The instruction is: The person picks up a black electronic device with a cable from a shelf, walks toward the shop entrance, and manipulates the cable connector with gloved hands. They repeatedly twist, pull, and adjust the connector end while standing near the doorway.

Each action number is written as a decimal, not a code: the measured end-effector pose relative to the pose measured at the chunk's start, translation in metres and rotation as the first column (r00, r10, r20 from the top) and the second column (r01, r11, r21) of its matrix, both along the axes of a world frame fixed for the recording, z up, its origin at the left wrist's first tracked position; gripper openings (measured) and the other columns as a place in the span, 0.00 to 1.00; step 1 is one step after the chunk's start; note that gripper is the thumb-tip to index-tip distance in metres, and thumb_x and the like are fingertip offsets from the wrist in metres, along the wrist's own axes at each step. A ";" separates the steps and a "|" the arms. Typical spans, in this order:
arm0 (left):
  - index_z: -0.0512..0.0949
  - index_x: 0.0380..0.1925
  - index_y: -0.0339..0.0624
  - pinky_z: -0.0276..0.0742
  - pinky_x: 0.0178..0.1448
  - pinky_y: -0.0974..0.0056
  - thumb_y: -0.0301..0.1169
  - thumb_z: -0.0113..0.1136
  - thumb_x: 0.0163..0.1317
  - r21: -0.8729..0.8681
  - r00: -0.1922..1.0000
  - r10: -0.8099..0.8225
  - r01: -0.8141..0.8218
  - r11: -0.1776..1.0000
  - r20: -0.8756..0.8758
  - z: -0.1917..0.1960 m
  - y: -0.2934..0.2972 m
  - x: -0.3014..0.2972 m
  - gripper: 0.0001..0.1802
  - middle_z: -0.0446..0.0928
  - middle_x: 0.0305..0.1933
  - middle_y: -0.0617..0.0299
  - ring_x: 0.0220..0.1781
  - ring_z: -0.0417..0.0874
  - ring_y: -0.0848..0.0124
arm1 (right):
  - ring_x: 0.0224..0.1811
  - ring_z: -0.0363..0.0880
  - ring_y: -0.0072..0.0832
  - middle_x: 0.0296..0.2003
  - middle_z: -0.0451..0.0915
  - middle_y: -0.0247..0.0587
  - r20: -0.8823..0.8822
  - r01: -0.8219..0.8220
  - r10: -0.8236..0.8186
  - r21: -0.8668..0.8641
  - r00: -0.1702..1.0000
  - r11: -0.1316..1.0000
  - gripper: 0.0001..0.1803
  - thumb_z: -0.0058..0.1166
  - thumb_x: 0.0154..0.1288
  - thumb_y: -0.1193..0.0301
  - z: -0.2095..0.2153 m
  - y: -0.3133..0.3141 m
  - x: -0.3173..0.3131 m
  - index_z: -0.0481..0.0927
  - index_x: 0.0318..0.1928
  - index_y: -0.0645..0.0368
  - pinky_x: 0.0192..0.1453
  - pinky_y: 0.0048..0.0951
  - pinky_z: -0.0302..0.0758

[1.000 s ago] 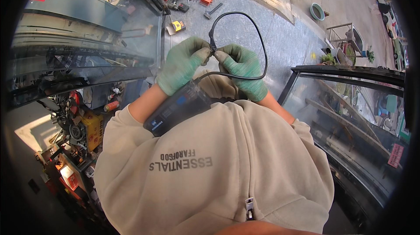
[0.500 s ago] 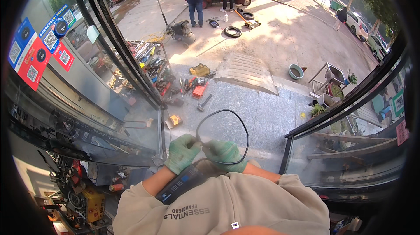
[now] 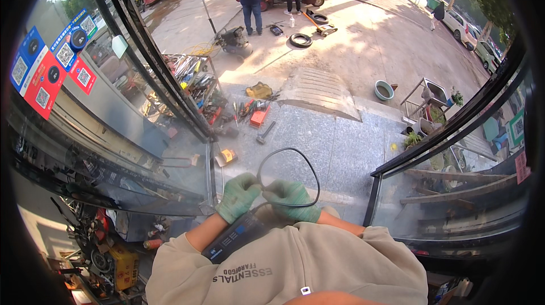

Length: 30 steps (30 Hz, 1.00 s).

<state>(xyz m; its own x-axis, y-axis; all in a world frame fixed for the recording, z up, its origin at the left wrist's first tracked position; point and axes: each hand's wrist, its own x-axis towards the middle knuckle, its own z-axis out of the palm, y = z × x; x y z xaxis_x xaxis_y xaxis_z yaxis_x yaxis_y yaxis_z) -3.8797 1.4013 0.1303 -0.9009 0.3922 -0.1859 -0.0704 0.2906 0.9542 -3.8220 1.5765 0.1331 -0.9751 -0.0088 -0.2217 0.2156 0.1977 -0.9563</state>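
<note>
- On the black box [image 3: 241, 238], which lies against your front below the left hand, there is pale print and a blue patch; the print is too small to read surely.
- Your beige sweatshirt [image 3: 346, 254] has dark lettering on its chest.
- Blue and red stickers [image 3: 62, 58] with square codes are on the glass at your left.
- Your left hand [image 3: 238, 197] and right hand [image 3: 288, 198] are both closed, thumbs bent to fingers, pinching the end of the black cable [image 3: 289, 148]; the tip itself is hidden.
- The cable is thin and smooth, makes a round loop in front of you, and crosses the right glove.
- Both gloves are of green, knitted-looking fabric.
- Ahead, on the grey speckled floor [image 3: 340, 152], lie a hammer [image 3: 265, 133], an open carton [image 3: 226, 157] and an orange box [image 3: 260, 116].
- Black-framed glass stands on both sides of you.
</note>
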 end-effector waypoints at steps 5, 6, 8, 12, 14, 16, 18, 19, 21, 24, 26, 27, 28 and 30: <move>0.80 0.34 0.36 0.74 0.37 0.70 0.30 0.58 0.64 0.048 0.998 -0.015 0.012 0.999 0.062 -0.004 0.000 0.000 0.08 0.80 0.28 0.64 0.31 0.77 0.78 | 0.32 0.78 0.20 0.30 0.82 0.36 0.067 -0.018 0.020 -0.030 0.998 0.999 0.14 0.61 0.65 0.65 0.006 0.006 -0.006 0.83 0.43 0.64 0.37 0.27 0.75; 0.80 0.35 0.36 0.74 0.37 0.70 0.31 0.58 0.65 0.024 0.999 -0.016 0.015 1.000 0.051 -0.005 0.000 -0.001 0.09 0.80 0.28 0.64 0.31 0.77 0.79 | 0.32 0.77 0.19 0.30 0.82 0.36 0.053 -0.017 0.019 -0.049 0.998 0.999 0.15 0.61 0.65 0.64 0.008 0.005 -0.006 0.83 0.43 0.64 0.36 0.27 0.75; 0.81 0.36 0.35 0.73 0.36 0.71 0.32 0.58 0.65 0.037 0.995 -0.021 0.017 0.999 0.096 -0.008 0.000 -0.002 0.10 0.79 0.28 0.64 0.30 0.76 0.79 | 0.31 0.78 0.19 0.29 0.84 0.41 0.030 -0.008 0.009 -0.041 1.000 0.999 0.13 0.60 0.66 0.67 0.011 0.006 -0.007 0.82 0.41 0.67 0.36 0.28 0.76; 0.78 0.38 0.33 0.78 0.41 0.68 0.29 0.55 0.67 0.029 0.988 -0.047 0.043 0.999 0.146 -0.016 -0.003 -0.006 0.09 0.80 0.32 0.60 0.33 0.80 0.75 | 0.34 0.78 0.19 0.31 0.84 0.42 0.049 -0.093 0.092 0.010 0.995 0.996 0.14 0.60 0.66 0.67 0.011 0.012 -0.009 0.82 0.42 0.68 0.39 0.27 0.76; 0.77 0.43 0.33 0.78 0.44 0.68 0.31 0.54 0.68 0.139 0.987 -0.060 0.039 0.989 0.149 -0.019 -0.005 -0.007 0.11 0.80 0.37 0.60 0.36 0.81 0.75 | 0.36 0.78 0.19 0.33 0.84 0.41 0.041 -0.124 0.123 0.005 0.992 0.992 0.15 0.59 0.67 0.66 0.008 0.014 -0.013 0.82 0.43 0.68 0.41 0.27 0.76; 0.76 0.50 0.34 0.76 0.48 0.68 0.35 0.54 0.69 0.384 0.966 -0.094 -0.006 0.923 0.242 -0.019 -0.005 -0.006 0.17 0.79 0.42 0.60 0.41 0.79 0.74 | 0.37 0.77 0.19 0.34 0.84 0.40 0.031 -0.163 0.165 -0.068 0.986 0.984 0.16 0.58 0.69 0.64 0.005 0.018 -0.017 0.81 0.45 0.67 0.42 0.27 0.75; 0.75 0.57 0.35 0.74 0.53 0.67 0.44 0.54 0.70 0.615 0.903 -0.219 -0.061 0.786 0.369 -0.017 -0.005 -0.006 0.25 0.77 0.46 0.61 0.46 0.76 0.74 | 0.37 0.76 0.20 0.35 0.83 0.37 0.062 -0.204 0.225 -0.242 0.972 0.949 0.19 0.56 0.71 0.61 0.003 0.021 -0.023 0.81 0.47 0.67 0.44 0.28 0.75; 0.75 0.57 0.35 0.74 0.53 0.67 0.44 0.55 0.70 0.584 0.889 -0.224 -0.059 0.810 0.400 -0.015 -0.005 -0.007 0.25 0.78 0.46 0.61 0.46 0.77 0.74 | 0.36 0.75 0.20 0.34 0.82 0.37 -0.075 -0.254 0.244 -0.198 0.967 0.947 0.18 0.56 0.71 0.61 0.002 0.023 -0.027 0.81 0.47 0.66 0.43 0.27 0.74; 0.75 0.57 0.35 0.74 0.55 0.67 0.44 0.55 0.71 0.573 0.909 -0.206 -0.043 0.819 0.363 -0.012 -0.005 -0.006 0.25 0.78 0.47 0.62 0.48 0.77 0.74 | 0.34 0.74 0.18 0.32 0.82 0.36 -0.033 -0.267 0.265 -0.099 0.964 0.959 0.16 0.59 0.69 0.64 0.004 0.030 -0.034 0.81 0.45 0.67 0.39 0.25 0.74; 0.78 0.54 0.37 0.77 0.55 0.68 0.42 0.56 0.71 0.595 0.912 -0.118 -0.154 0.789 0.393 -0.006 -0.003 -0.006 0.21 0.79 0.47 0.63 0.47 0.79 0.75 | 0.32 0.75 0.17 0.32 0.81 0.33 -0.231 -0.239 0.253 0.089 0.939 0.967 0.10 0.64 0.62 0.70 0.008 0.034 -0.042 0.83 0.41 0.62 0.38 0.24 0.74; 0.78 0.51 0.37 0.79 0.53 0.69 0.41 0.56 0.71 0.603 0.920 -0.072 -0.192 0.774 0.385 0.000 -0.002 -0.006 0.18 0.78 0.46 0.63 0.44 0.80 0.76 | 0.36 0.78 0.28 0.34 0.81 0.39 -0.366 -0.141 0.210 0.206 0.906 0.968 0.13 0.68 0.56 0.68 0.012 0.033 -0.042 0.84 0.39 0.61 0.42 0.28 0.76; 0.79 0.50 0.38 0.79 0.52 0.70 0.40 0.56 0.71 0.617 0.930 -0.067 -0.185 0.765 0.362 0.003 -0.002 -0.007 0.18 0.78 0.45 0.63 0.44 0.81 0.75 | 0.39 0.81 0.35 0.36 0.81 0.43 -0.492 -0.095 0.177 0.187 0.852 0.978 0.13 0.69 0.53 0.68 0.014 0.032 -0.042 0.84 0.38 0.61 0.44 0.31 0.78; 0.79 0.50 0.38 0.79 0.52 0.70 0.40 0.56 0.71 0.626 0.926 -0.064 -0.200 0.754 0.373 0.007 -0.001 -0.006 0.17 0.78 0.45 0.64 0.43 0.81 0.75 | 0.39 0.81 0.36 0.37 0.81 0.43 -0.514 -0.048 0.152 0.211 0.844 0.976 0.15 0.71 0.52 0.68 0.017 0.029 -0.042 0.84 0.38 0.61 0.44 0.31 0.78; 0.78 0.49 0.38 0.80 0.51 0.70 0.38 0.57 0.70 0.688 0.931 -0.093 -0.190 0.700 0.352 0.013 0.001 -0.004 0.16 0.78 0.45 0.64 0.42 0.81 0.74 | 0.41 0.80 0.38 0.38 0.81 0.41 -0.668 0.018 0.164 0.258 0.726 0.966 0.19 0.74 0.47 0.68 0.021 0.026 -0.042 0.82 0.40 0.59 0.45 0.33 0.78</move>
<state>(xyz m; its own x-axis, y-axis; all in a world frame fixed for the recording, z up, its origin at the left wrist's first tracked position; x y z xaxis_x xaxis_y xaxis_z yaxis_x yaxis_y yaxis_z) -3.8836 1.4027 0.1431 -0.8558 0.4902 -0.1649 -0.4171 -0.4655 0.7806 -3.8640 1.6025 0.1538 -0.8606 -0.1247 0.4937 -0.4970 0.4171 -0.7610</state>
